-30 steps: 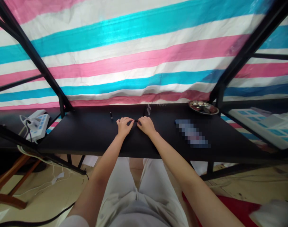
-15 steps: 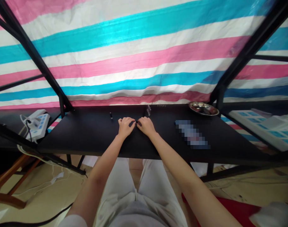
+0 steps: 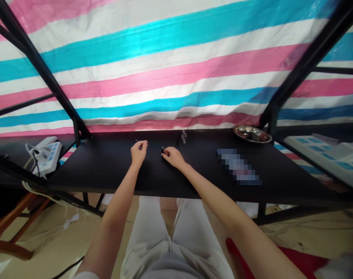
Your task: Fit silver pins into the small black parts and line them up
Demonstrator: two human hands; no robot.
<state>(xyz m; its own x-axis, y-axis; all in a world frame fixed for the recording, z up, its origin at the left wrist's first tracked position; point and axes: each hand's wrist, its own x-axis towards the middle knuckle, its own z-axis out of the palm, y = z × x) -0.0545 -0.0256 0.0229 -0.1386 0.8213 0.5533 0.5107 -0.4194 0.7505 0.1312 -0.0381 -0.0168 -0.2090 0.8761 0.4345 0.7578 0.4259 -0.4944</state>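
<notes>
My right hand is closed around a small black cylinder, which stands up past the fingertips just above the table. Off to the left, my left hand has its thumb and fingers drawn together in a pinch. Whether anything is held there is hidden by the fingers. A tiny pale tip shows just behind that hand. Beyond the right hand, several small greyish pieces are clustered near the back of the table.
A row of tiny pieces lies along the back edge. At the right are a round metal dish and a blurred-out flat object. Black frame posts flank the table, with a power strip at left. A striped sheet hangs behind.
My hands were together at the middle and are now apart. The left moved left to where a small black-and-white piece stood; the right stays near the middle with the black cylinder now showing.
</notes>
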